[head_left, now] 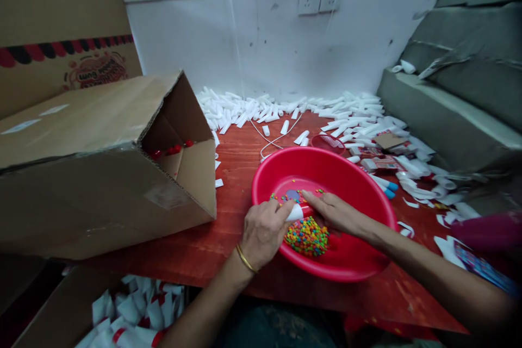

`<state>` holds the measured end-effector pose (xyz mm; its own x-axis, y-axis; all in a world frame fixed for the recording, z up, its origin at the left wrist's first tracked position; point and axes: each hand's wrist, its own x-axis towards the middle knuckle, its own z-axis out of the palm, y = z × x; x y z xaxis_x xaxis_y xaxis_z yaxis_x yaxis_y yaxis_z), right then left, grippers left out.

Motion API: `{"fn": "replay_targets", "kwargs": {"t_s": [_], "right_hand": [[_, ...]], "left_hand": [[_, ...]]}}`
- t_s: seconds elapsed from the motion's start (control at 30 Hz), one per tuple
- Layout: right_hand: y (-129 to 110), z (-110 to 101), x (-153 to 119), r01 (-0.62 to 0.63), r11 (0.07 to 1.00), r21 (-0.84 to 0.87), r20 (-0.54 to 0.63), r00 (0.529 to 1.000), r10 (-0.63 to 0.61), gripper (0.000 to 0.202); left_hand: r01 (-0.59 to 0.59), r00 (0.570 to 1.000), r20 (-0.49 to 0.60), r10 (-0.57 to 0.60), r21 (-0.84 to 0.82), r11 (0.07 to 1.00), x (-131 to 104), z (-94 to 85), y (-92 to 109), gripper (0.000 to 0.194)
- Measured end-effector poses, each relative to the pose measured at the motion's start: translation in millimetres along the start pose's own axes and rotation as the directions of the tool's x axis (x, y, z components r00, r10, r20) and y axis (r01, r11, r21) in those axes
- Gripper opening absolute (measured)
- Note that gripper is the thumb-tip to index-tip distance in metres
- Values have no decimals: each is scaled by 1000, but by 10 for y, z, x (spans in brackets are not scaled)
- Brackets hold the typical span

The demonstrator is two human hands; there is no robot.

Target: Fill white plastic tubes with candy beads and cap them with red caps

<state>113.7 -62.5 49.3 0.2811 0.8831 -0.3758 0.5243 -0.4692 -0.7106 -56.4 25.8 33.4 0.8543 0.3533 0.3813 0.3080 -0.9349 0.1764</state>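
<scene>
My left hand [264,229], with a gold bangle at the wrist, is closed around a small white plastic tube [295,212] over the basin. The tube lies roughly sideways, its red cap [306,210] pointing right. Closed on that cap is my right hand [336,212], its fingers partly hidden from view. Below both hands, a heap of small multicoloured candies [308,238] rests in the red plastic basin [359,166]. A few more candies and a greyish round disc [292,194] lie behind the tube.
An open cardboard box [101,196] with red pieces inside stands left. Many white tubes [350,114] pile along the wall and right side, near a small red basket [328,143]. Below left, a carton holds red-and-white tubes [138,310]. Grey wrapped stacks [457,114] stand right.
</scene>
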Motion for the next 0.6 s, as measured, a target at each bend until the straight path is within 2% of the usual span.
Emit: {"fn": "replay_targets", "kwargs": {"t_s": [0.07, 0.13, 0.2, 0.33, 0.43, 0.47, 0.53, 0.6], "right_hand": [[-62, -58, -39, 164, 986, -34, -41, 985, -165, 66], [-137, -121, -85, 348, 930, -121, -59, 932, -357, 55], [-196, -141, -116, 431, 884, -179, -28, 896, -442, 46], [-240, -42, -124, 385, 915, -117, 2, 922, -388, 50], [-211, -35, -90, 300, 954, -14, 128, 947, -296, 59], [-172, -77, -67, 276, 961, -32, 150, 952, -268, 61], [-26, -223, -4, 232, 944, -235, 106, 971, -212, 55], [211, -396, 70, 125, 816, -564, 5, 989, -148, 37]], "left_hand": [[54, 998, -27, -58, -146, 988, -17, -19, -34, 36], [82, 995, -30, -94, -281, 956, -41, -31, -55, 37], [73, 996, -17, -83, -334, 940, -70, -21, -46, 36], [54, 994, -76, -72, -214, 975, -140, 32, 35, 36], [7, 993, -115, -18, -93, 996, -260, -10, 31, 33], [-8, 992, -126, -4, -91, 996, -341, -47, -10, 32], [-12, 991, -130, -8, -153, 988, -601, -138, -169, 31], [36, 994, -89, -58, -233, 972, -1012, -215, -418, 32]]}}
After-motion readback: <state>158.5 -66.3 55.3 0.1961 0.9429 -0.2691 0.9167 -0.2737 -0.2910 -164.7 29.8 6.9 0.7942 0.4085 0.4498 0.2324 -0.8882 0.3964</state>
